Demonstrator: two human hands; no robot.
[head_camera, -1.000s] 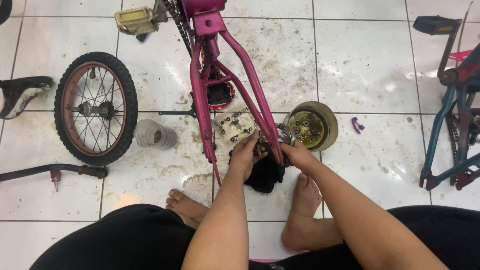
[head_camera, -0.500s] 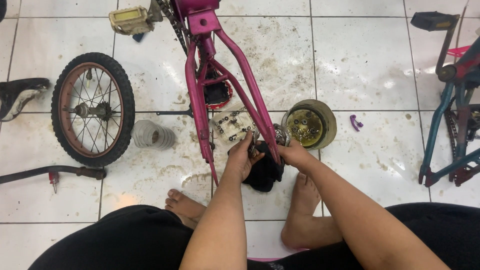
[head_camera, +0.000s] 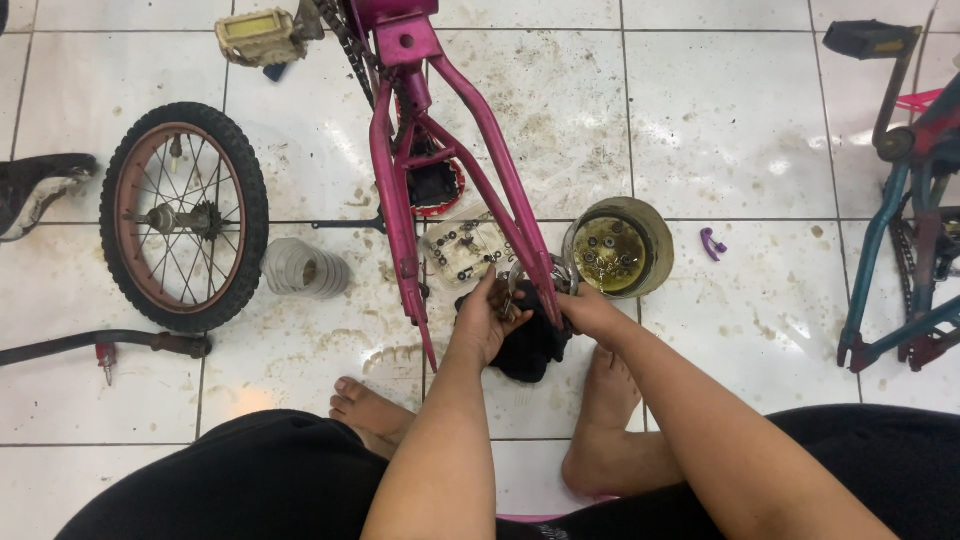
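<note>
On the dirty white tiled floor (head_camera: 720, 120), a magenta bicycle frame (head_camera: 480, 165) lies with its rear stays running down toward the person, who sits barefoot with both feet forward. At the end of the right-hand stay, the left hand (head_camera: 487, 318) and the right hand (head_camera: 588, 310) meet. The left hand's fingers are curled closed around a small metal part at the stay's tip; what exactly it is cannot be told. The right hand's fingers are closed on the stay's end from the 3 o'clock side, touching a dark cloth (head_camera: 530, 345) that lies on the floor just under both hands. Between the two stays, at 12 o'clock from the hands, sits a clear plastic tray (head_camera: 462, 248) holding small nuts and bolts. Just at 2 o'clock from the hands stands a round yellowish tin (head_camera: 617, 247) with more small hardware inside. A detached spoked wheel (head_camera: 183, 215) lies flat well off at 9 o'clock, with a ribbed clear cup (head_camera: 303, 268) on its side between it and the frame. A small purple clip (head_camera: 711, 243) lies beyond the tin at 3 o'clock, and a teal bicycle frame (head_camera: 900, 230) stands at the far right edge.
</note>
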